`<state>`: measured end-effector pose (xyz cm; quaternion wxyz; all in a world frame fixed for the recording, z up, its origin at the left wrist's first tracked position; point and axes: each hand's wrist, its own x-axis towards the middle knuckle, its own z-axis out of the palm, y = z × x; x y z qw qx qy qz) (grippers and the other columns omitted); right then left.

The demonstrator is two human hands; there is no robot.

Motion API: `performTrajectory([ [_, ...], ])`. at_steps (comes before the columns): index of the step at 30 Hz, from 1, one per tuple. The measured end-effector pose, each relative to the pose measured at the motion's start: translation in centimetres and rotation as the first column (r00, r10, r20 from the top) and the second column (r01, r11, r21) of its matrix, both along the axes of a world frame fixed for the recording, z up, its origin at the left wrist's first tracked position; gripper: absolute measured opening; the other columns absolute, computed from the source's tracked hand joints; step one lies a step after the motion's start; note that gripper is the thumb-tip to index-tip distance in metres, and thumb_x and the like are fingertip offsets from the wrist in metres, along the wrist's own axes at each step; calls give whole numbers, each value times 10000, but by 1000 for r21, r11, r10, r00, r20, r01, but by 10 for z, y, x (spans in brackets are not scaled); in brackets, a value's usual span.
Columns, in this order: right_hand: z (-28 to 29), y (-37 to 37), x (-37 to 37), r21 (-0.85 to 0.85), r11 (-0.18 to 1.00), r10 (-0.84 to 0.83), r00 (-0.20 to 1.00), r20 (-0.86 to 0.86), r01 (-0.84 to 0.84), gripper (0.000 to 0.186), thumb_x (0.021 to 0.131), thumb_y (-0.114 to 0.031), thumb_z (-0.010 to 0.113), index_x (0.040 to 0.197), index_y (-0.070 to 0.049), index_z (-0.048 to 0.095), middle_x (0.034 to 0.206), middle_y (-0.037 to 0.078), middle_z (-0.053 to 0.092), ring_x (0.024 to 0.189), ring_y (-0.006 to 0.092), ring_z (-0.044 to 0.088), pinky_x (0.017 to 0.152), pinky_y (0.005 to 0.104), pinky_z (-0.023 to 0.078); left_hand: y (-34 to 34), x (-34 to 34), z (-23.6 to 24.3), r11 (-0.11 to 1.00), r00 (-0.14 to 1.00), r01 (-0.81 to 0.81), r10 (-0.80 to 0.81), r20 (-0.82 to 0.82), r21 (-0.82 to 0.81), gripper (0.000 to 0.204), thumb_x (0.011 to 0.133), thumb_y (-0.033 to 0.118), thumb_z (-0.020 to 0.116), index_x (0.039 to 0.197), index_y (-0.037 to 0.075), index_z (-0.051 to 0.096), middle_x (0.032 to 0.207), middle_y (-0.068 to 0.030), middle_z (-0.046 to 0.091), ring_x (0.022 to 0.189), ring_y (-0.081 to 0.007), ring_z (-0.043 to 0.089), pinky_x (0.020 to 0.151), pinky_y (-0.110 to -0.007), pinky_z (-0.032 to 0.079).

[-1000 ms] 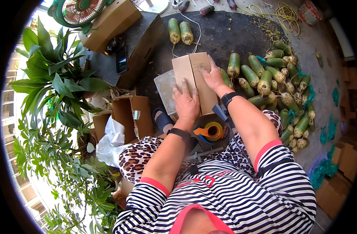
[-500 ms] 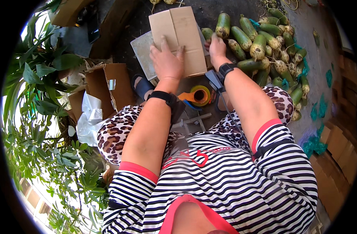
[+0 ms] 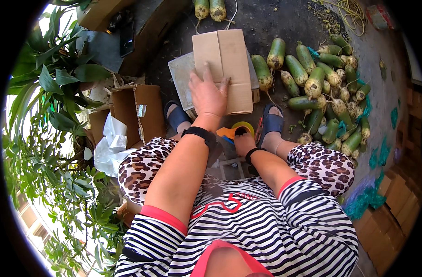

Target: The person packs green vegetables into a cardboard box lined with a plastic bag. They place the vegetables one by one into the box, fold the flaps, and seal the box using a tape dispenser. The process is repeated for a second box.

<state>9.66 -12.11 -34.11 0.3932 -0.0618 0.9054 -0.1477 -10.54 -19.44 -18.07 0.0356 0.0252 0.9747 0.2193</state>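
The cardboard box lies on the grey board, the left hand spread across its top. Nearer the person than that board, the right hand meets an orange tape dispenser, grip unclear. The box looks light, stiff yet dentable, best held by opposite sides.

Shirt: red characters printed across the front. Box: pale label near one edge, too small to read.

The left hand lies on a cardboard box; on the box's near side, the right hand touches a tape dispenser; on its right lie radishes.
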Motion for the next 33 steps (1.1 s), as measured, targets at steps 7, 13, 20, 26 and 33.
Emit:
performTrajectory([
  [7, 137, 112, -124, -196, 980, 78, 951, 301, -19, 536, 858, -456, 551, 1001, 36, 706, 1027, 276, 679, 994, 408, 650, 865, 447, 505, -4, 0, 0, 999, 999, -44, 44, 2, 25, 723, 869, 443, 682, 1457, 103, 434, 1455, -266, 336, 1321, -428, 373, 1067, -465, 389],
  [13, 265, 223, -198, -81, 905, -425, 900, -93, 418, 610, 756, -500, 714, 946, 80, 715, 841, 211, 695, 768, 274, 682, 722, 378, 530, -2, 3, 0, 998, 999, -41, 41, 13, 38, 795, 863, 442, 687, 1471, 35, 375, 1455, -265, 336, 1303, -422, 385, 1066, -457, 384],
  [20, 296, 138, -266, -574, 808, -414, 821, -394, 132, 465, 792, -367, 704, 997, 50, 713, 883, 197, 716, 798, 260, 690, 776, 345, 534, -5, 9, 2, 998, 999, -42, 41, 25, 51, 889, 851, 459, 697, 1469, -52, 313, 1464, -263, 347, 1270, -418, 407, 1058, -447, 387],
  [26, 259, 85, -294, -622, 769, -424, 846, -325, 147, 469, 807, -339, 748, 1029, 72, 702, 867, 176, 718, 780, 154, 646, 745, 316, 524, -5, 3, 11, 992, 993, -72, 62, 100, 101, 907, 814, 450, 739, 1448, -60, 339, 1481, -231, 358, 1301, -384, 399, 1082, -425, 378],
  [33, 261, 89, -294, -566, 806, -409, 854, -321, 174, 488, 779, -366, 756, 1058, 33, 714, 888, 191, 725, 797, 188, 692, 762, 314, 538, -41, -8, 23, 958, 974, 7, -71, 214, 288, 671, 865, 247, 690, 1413, -25, 414, 1362, -233, 488, 1201, -389, 501, 1019, -459, 425],
])
